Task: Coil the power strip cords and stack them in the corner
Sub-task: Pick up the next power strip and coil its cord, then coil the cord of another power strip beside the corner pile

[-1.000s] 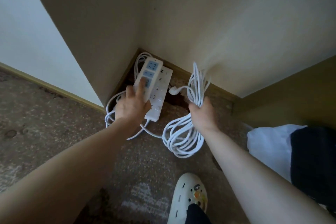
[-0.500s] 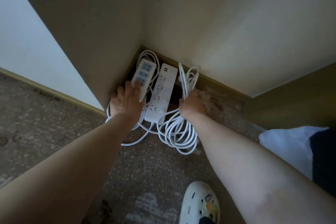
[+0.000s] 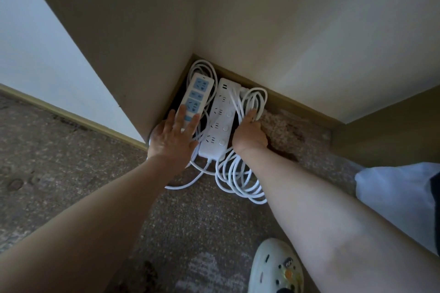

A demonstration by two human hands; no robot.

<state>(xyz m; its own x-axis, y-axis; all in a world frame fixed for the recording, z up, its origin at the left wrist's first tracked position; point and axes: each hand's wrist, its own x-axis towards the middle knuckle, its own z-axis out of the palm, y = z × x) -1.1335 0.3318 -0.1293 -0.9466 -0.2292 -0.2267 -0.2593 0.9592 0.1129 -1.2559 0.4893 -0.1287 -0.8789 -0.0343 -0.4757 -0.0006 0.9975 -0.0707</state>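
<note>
- Head cam, looking down into wall corner: two power strips lie side by side on the floor, tight against the baseboard.
- Blue-socket power strip sits on the left, its cord loops bunched behind it in the corner. White power strip is just beside it on the right.
- Left hand: flat, fingers spread, fingertips pressing the near end of the blue-socket strip. Not gripping, just pinning it down.
- Right hand: closed around the coiled white cord, holding the bundle mid-length. Far loops lie up against the baseboard over the white strip's right edge; near loops fan out on the floor toward the camera.
- Status, my read: cords coiled, strips in the corner but laid next to each other, not rly stacked yet.
- Risks:
  - Coil isn't tied; if the right hand lets go the near loops prob spring open and spread across the floor.
  - One loose cord run trails out in front of the strips, so it could snag a wrist on pull-back and drag a strip out.
  - White clog is near the coil's end, easy to kick the loops.
- Text/brands: none legible on either strip. Clog has small charms, markings too small to read.
</note>
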